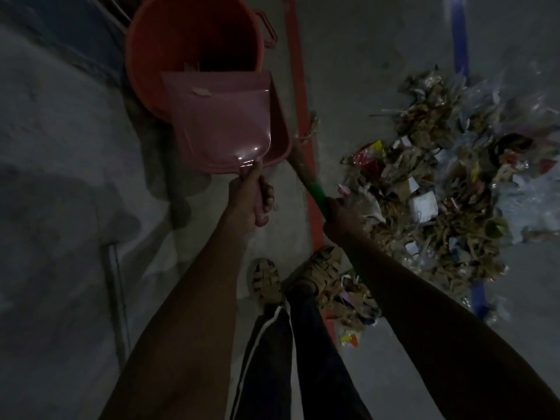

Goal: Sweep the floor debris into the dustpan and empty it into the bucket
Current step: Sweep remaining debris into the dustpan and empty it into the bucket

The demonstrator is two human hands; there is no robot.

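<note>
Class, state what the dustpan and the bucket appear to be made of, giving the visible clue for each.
Dustpan: probably pink plastic, glossy, with bright glints near the handle. Bucket: likely orange-red plastic, smoother and duller, with a moulded rim; dim light leaves this uncertain.

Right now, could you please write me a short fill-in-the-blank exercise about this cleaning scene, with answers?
1. The left hand holds the pink ____ over the bucket.
2. The right hand grips a broom with a ____ handle.
3. The colour of the bucket is ____.
4. The debris pile lies on the ____.

Answers: dustpan; green; orange; floor
</note>
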